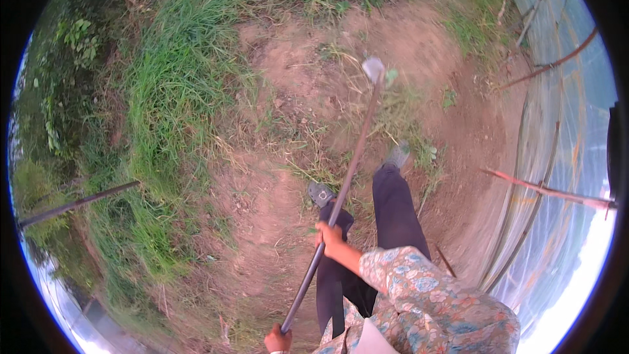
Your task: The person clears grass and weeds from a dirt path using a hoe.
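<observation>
A long-handled tool, likely a hoe, slants from the lower left up to the middle of the view. My right hand [330,237] grips its dark handle [350,172] around the middle, near my knee. At the handle's lower end, my left hand [278,339] is closed around it by the bottom edge of the picture. The pale metal blade [373,70] at the far end is blurred, so its contact with the soil cannot be told. Loose cut grass [393,113] lies on the ground just below and right of the blade.
Bare soil [265,216] lies around my grey clogs [322,193]. Tall grass [182,93] grows on the left, beside a pole [81,204]. Plastic sheeting [565,123] with wooden sticks [545,189] stands at the right. A thin stick [445,261] is near my right elbow.
</observation>
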`<state>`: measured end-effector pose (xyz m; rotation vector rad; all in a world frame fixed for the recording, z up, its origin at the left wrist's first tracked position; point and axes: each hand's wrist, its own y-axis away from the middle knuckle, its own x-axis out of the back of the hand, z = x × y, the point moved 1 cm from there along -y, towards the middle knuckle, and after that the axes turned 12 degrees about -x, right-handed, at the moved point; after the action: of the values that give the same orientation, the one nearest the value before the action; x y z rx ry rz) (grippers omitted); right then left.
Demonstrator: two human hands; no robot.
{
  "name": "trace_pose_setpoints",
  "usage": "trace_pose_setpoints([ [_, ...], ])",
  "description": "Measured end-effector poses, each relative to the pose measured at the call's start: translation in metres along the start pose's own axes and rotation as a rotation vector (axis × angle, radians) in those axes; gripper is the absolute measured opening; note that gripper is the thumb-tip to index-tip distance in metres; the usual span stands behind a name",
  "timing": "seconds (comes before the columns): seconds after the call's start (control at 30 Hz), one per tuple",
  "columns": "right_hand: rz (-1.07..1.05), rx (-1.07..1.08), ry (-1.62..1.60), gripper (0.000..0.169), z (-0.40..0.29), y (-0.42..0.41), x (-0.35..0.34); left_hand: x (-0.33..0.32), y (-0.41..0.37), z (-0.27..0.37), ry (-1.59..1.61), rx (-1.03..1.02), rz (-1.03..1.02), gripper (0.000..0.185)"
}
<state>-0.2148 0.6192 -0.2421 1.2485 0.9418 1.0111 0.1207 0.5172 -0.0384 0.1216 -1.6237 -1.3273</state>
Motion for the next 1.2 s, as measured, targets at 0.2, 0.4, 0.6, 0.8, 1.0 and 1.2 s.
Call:
trace_pose_setpoints([
  [0.2,-0.192,0.348,0.118,0.034,-0.152,-0.018,-0.046,0.082,-0.098,0.13,0.259,-0.209,0.089,0.027],
  [0.4,0.006,0.06,-0.128,0.026,-0.019,0.01,-0.028,0.194,-0.031,0.06,0.055,-0.21,-0.156,0.031],
  [0.6,0.088,-0.386,-0.499,0.018,0.106,0.059,-0.048,0.293,-0.013,-0.062,-0.434,-0.254,-0.311,0.047],
  [0.8,-0.173,-0.087,-0.639,0.023,0.037,0.038,-0.038,0.265,-0.058,0.007,-0.408,-0.331,-0.052,0.03],
  [1.0,-0.845,0.409,-0.564,0.033,-0.11,0.034,-0.049,0.207,-0.061,0.123,-0.354,-0.596,-0.014,0.038],
  [1.2,-0.786,0.263,-0.741,0.033,-0.066,0.026,0.005,0.208,-0.003,0.157,-0.557,-0.681,-0.189,0.041],
])
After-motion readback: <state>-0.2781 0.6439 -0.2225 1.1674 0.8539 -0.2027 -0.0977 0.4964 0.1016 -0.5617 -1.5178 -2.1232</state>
